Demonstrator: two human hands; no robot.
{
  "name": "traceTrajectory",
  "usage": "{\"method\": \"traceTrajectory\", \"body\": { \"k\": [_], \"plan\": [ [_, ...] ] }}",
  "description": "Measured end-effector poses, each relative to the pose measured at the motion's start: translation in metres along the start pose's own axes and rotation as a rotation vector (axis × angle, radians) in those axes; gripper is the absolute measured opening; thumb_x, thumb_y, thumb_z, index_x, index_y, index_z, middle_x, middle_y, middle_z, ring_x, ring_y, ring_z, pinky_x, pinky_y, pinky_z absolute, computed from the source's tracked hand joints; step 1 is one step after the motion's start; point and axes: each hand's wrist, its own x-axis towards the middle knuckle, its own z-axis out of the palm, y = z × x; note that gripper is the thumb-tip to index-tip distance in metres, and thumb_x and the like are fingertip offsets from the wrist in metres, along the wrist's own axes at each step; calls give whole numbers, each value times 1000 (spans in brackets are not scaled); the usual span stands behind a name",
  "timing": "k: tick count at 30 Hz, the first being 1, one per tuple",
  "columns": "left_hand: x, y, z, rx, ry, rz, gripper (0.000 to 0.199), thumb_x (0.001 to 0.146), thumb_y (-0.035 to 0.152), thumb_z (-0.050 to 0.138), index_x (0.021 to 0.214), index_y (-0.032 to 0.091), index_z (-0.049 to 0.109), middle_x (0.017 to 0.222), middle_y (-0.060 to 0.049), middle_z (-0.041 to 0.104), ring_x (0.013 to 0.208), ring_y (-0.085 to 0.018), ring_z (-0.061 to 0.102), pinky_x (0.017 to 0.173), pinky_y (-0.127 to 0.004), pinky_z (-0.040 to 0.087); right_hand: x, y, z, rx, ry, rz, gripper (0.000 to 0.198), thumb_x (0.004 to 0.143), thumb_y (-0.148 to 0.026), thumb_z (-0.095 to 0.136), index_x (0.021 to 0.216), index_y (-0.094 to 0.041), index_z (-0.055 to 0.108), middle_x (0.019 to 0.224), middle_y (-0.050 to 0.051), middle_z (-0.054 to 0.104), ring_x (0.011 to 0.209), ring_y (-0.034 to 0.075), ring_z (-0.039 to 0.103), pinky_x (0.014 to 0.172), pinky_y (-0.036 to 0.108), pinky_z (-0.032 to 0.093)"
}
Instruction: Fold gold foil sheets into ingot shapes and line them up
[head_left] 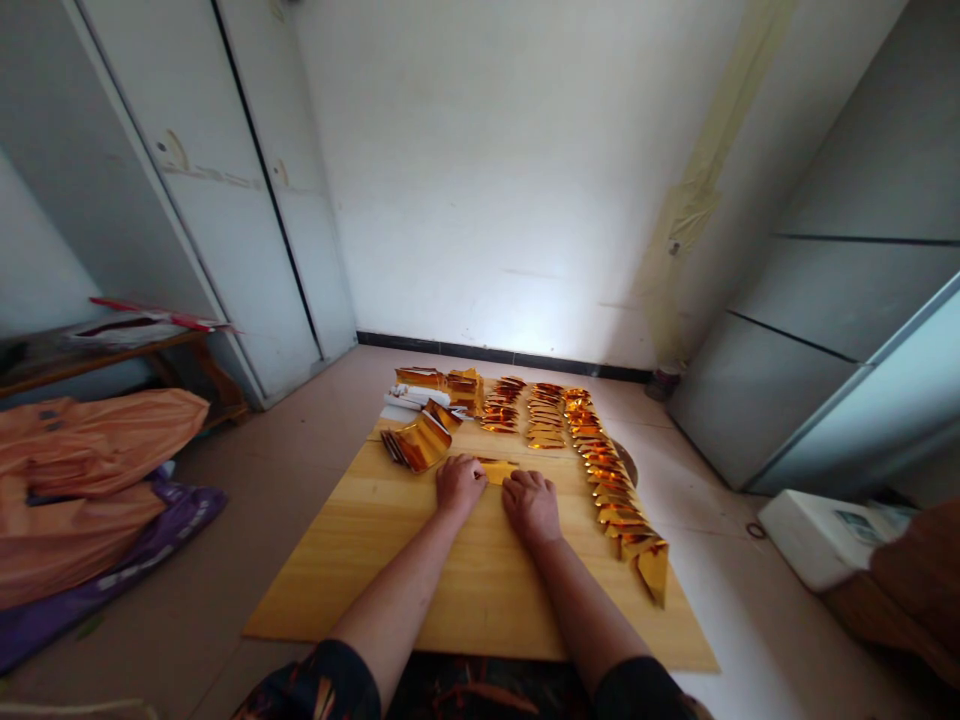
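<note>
A narrow strip of shiny gold foil paper [498,471] lies across the middle of the wooden board [420,545]. My left hand [459,485] has its fingers curled and closed on the strip's left end. At the right end, my right hand [532,503] presses down with bent fingers closed on the foil. Just left of my left hand is a loose stack of gold foil sheets [421,440], some curling up. Folded gold foil pieces stand in a long overlapping row [606,480] to the right. Shorter rows of folded pieces [501,408] [546,415] sit beyond my hands.
More gold foil [463,388] and a white crumpled wrapper [416,397] lie at the board's far left. A white box [817,540] stands on the floor at right. Orange cloth [97,430] is heaped at left, near cabinets [195,180]. A white wall [495,180] rises behind.
</note>
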Motion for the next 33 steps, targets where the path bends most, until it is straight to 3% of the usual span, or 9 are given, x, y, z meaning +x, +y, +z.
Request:
{"method": "traceTrajectory", "body": {
  "k": [9, 18, 22, 25, 33],
  "plan": [
    [1, -10, 2, -67, -16, 15, 24, 81, 9, 51, 83, 23, 70, 94, 0, 67, 96, -16, 54, 86, -28, 38, 3, 5, 1, 76, 3, 32, 23, 94, -34, 47, 97, -33, 70, 109, 0, 66, 102, 17, 50, 82, 29, 30],
    [-4, -7, 4, 25, -17, 54, 31, 84, 9, 48, 99, 25, 69, 102, -3, 64, 101, -18, 52, 86, -30, 38, 2, 6, 1, 99, 29, 63, 22, 91, -26, 50, 81, -24, 70, 96, 3, 68, 95, 17, 52, 77, 27, 29],
    [-6, -7, 5, 36, -7, 72, 33, 84, 12, 48, 108, 26, 67, 105, -5, 62, 103, -19, 50, 88, -31, 38, 4, 6, 2, 127, 36, 124, 19, 89, -23, 52, 96, -25, 69, 97, 3, 67, 95, 17, 52, 75, 27, 30],
    [-7, -9, 7, 22, 5, 111, 30, 81, 13, 52, 103, 25, 68, 105, -4, 62, 104, -20, 50, 89, -31, 38, 5, 7, 3, 134, 41, 139, 22, 87, -23, 53, 103, -26, 67, 101, 4, 65, 95, 18, 52, 75, 27, 30],
    [-9, -15, 9, -60, 34, 185, 23, 73, 5, 53, 78, 20, 70, 89, -3, 66, 94, -18, 56, 83, -30, 39, 4, 13, 3, 237, 66, 109, 22, 78, -9, 53, 81, -21, 70, 89, 3, 66, 88, 16, 53, 76, 24, 32]
  ]
}}
